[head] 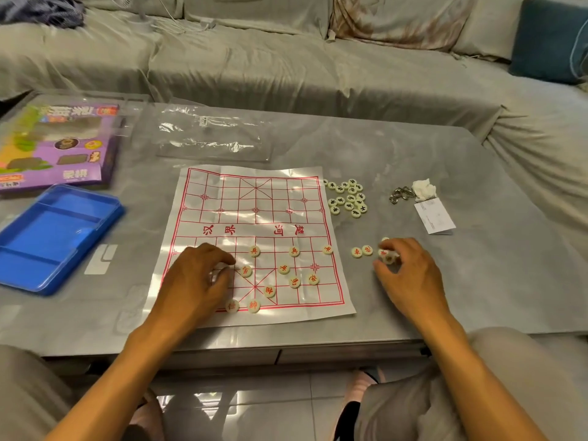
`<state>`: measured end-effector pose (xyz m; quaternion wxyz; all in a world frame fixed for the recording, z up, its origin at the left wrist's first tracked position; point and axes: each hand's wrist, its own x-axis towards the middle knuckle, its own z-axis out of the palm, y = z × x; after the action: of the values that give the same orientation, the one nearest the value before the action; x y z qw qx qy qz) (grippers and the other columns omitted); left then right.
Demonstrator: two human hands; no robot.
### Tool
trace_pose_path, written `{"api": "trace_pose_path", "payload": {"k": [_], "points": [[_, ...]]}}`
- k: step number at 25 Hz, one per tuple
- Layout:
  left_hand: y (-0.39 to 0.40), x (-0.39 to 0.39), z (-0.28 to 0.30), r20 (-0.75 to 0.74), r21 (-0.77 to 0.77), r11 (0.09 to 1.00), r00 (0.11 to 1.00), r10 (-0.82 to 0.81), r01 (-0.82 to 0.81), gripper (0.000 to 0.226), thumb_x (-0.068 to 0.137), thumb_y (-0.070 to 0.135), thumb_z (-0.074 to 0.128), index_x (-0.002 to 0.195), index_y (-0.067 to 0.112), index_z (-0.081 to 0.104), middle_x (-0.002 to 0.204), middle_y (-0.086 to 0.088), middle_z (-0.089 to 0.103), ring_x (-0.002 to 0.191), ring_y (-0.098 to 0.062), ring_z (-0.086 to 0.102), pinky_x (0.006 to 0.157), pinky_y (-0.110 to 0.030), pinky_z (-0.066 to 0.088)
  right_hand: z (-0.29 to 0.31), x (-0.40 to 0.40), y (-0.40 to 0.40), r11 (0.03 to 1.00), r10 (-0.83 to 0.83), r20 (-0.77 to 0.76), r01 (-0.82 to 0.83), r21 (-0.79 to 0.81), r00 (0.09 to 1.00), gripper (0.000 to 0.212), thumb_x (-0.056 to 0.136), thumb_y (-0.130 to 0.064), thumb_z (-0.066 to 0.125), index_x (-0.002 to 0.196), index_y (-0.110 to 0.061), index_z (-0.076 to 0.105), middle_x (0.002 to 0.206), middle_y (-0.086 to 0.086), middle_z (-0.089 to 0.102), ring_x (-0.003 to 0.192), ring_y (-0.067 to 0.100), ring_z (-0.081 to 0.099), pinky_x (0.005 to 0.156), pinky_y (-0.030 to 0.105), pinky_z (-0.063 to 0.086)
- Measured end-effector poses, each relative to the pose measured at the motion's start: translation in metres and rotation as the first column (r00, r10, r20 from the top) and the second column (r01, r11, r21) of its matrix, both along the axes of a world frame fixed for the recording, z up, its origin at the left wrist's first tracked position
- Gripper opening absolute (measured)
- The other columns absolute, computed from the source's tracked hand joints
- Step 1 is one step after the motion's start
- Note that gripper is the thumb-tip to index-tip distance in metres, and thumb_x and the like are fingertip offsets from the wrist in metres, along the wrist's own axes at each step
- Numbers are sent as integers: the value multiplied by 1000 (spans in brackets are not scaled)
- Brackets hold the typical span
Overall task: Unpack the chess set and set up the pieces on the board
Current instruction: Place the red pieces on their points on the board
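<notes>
Paper board (254, 218) with a red grid, spread flat on the grey table (413, 154), taken here as the landmark. On its near half, red-marked pieces (294, 251): 3 in a row just below the river text, the rightmost sitting on the right border line; more scattered lower, toward the near edge, with 2 side by side at the near border. Far half bare of pieces.

Left hand (197, 278) over the near-left part of the board, fingers curled down, fingertips (227, 259) at a piece partly hidden beneath; pinching or merely touching, cannot tell.

Right hand (410, 275) off the board's right edge, level with the near half, fingers curled and pinching pale pieces (388, 256) at the fingertips. 2 loose red pieces (361, 251) between that hand and the board's right edge.

Cluster of black-marked pieces (348, 198) just right of the board's far-right corner.

Left of the board: blue plastic tray (54, 237), and beyond it a purple box (60, 144). Beyond the board's far edge: clear plastic bag (210, 135). Well right of the board: metal rings (401, 194), a crumpled white tissue (423, 188), a folded white paper (434, 216). Grey-covered sofa (286, 58) behind the table.
</notes>
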<state>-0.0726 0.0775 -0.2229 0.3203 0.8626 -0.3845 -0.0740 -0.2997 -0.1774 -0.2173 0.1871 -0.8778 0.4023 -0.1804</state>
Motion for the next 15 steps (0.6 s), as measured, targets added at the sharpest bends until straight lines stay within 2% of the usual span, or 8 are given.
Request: {"api": "trace_pose_path", "payload": {"k": [2,5,9,12,15], "points": [[5,4,-4,13,6,1000,999,29,-30,17,89,21,61,105,17,68,113,0,64,101,-15,55,90,-31,43,-3,-3,-12,997,-64,-53,66,33,997,36,89,-27,63,124,-23,57,124,-1,56,109,21,52,82,28,44],[5,3,-5,-5,-2,999,999,45,-45,19,90,19,60,108,17,67,113,-1,64,99,-15,55,90,-34,45,-13,-3,-15,999,-48,-125,48,-4,991,23,91,-24,59,114,-21,62,118,1,61,104,22,50,76,28,43],[6,3,-7,22,-11,1000,1000,10,-9,17,90,17,60,105,17,68,113,0,64,100,-8,45,91,-30,39,-13,-4,-15,997,-72,-83,71,-18,994,19,92,-22,59,110,-20,65,112,1,63,99,21,55,75,27,44],[6,3,-8,26,-3,1000,1000,10,-10,17,89,17,60,104,15,69,113,-1,64,103,-15,51,93,-31,40,-11,-8,-19,996,-92,-63,93,14,994,23,92,-17,61,115,-16,65,111,5,64,95,20,59,79,26,47],[4,4,-7,17,10,1000,1000,20,-20,17,89,18,60,103,16,69,113,-2,64,106,-20,54,94,-36,42,-9,-3,-18,992,-122,-46,123,13,991,19,91,-10,61,108,-13,69,106,6,67,90,19,62,80,29,50]]}}
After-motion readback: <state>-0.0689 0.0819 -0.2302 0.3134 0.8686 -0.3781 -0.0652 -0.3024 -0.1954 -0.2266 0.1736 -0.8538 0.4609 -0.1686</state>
